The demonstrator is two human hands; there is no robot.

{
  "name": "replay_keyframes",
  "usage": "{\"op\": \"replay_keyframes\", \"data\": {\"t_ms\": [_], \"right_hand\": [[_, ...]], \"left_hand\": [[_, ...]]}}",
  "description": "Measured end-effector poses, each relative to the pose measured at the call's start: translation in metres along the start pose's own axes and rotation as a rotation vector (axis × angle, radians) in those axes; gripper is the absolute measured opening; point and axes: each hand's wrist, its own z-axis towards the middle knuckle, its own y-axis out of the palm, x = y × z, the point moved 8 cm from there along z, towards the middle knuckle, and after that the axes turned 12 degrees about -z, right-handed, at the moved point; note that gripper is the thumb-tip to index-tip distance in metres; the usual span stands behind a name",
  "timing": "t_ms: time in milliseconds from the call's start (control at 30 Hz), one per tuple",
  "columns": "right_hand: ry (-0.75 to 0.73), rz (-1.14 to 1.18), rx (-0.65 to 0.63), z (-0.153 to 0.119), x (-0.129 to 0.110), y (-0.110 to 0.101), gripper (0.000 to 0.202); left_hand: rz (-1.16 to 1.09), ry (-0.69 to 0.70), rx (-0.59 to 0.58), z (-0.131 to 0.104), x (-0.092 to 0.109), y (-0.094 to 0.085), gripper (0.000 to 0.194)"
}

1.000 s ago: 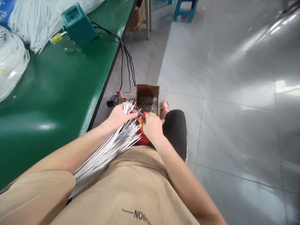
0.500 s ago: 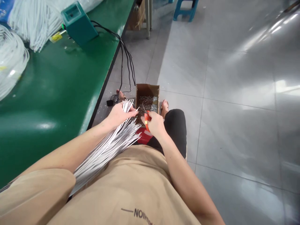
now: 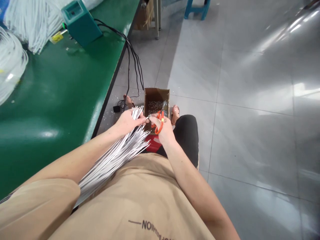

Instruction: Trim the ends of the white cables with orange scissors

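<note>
Two hands, left [image 3: 127,121] and right [image 3: 163,128], work over one cardboard box [image 3: 156,100] of metal scraps, too many to count. One pair of orange scissors [image 3: 159,120] meets one thick bundle of white wires [image 3: 117,151]. On the green table [image 3: 57,93]: one teal machine [image 3: 80,22] and two white heaps at the far left edge. One blue stool [image 3: 196,8] stands beyond.

I am reaching both bare forearms forward and down from my chest, so that my hands are meeting just above my knees. My left hand [image 3: 128,121] is curling closed, palm turned inward, with thumb and fingertips pinching at its far end. My right hand [image 3: 163,128] is sitting just beside it, almost touching fingertip to fingertip, fingers folded in a closed grip and the wrist bending slightly inward.
</note>
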Motion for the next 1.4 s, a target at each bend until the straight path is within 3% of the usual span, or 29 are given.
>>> {"op": "replay_keyframes", "data": {"t_ms": [100, 167, 267, 333, 467, 500, 667, 767, 867, 967, 1100, 1167, 1300, 1400], "right_hand": [[0.027, 0.051, -0.081, 0.002, 0.006, 0.005, 0.035], [0.042, -0.028, -0.042, 0.004, 0.008, 0.0, 0.032], [0.002, -0.168, 0.126, 0.002, 0.0, -0.017, 0.029], [-0.05, -0.166, 0.156, -0.001, -0.009, -0.02, 0.03], [-0.073, -0.032, -0.057, -0.008, -0.015, 0.002, 0.024], [-0.081, -0.019, -0.056, -0.009, -0.014, 0.004, 0.022], [-0.174, -0.136, 0.247, -0.012, -0.013, -0.014, 0.033], [-0.267, -0.203, 0.33, -0.013, -0.025, -0.021, 0.032], [-0.189, -0.204, 0.244, -0.006, -0.032, -0.018, 0.029], [-0.107, -0.127, 0.02, 0.003, -0.03, -0.006, 0.026], [-0.135, -0.08, -0.178, 0.004, -0.027, 0.009, 0.021], [-0.146, -0.04, -0.16, 0.002, -0.025, 0.012, 0.018], [-0.21, -0.066, 0.002, -0.002, -0.022, 0.007, 0.027], [-0.251, -0.318, 0.061, -0.001, -0.017, -0.003, 0.033]], "left_hand": [[-0.265, -0.106, -0.147, -0.005, -0.002, 0.015, 0.035], [-0.344, -0.154, -0.2, -0.008, 0.001, 0.02, 0.036], [-0.344, -0.183, -0.141, -0.008, 0.0, 0.016, 0.036], [-0.336, -0.189, -0.096, -0.006, -0.003, 0.012, 0.036], [-0.263, -0.139, -0.054, -0.003, -0.005, 0.008, 0.038], [-0.236, -0.125, -0.049, -0.002, -0.005, 0.007, 0.039], [-0.157, -0.153, -0.091, -0.003, -0.006, 0.002, 0.046], [-0.152, -0.141, -0.107, -0.003, -0.003, 0.0, 0.042], [-0.08, -0.112, -0.059, -0.003, 0.0, -0.004, 0.042], [-0.065, -0.102, -0.039, -0.003, 0.002, -0.003, 0.041], [-0.218, -0.12, -0.055, -0.004, 0.003, 0.004, 0.038], [-0.321, -0.132, -0.048, -0.004, 0.001, 0.007, 0.039], [-0.359, -0.109, -0.002, -0.002, -0.004, 0.004, 0.042], [-0.274, -0.054, 0.038, 0.0, -0.005, -0.002, 0.043]]}}
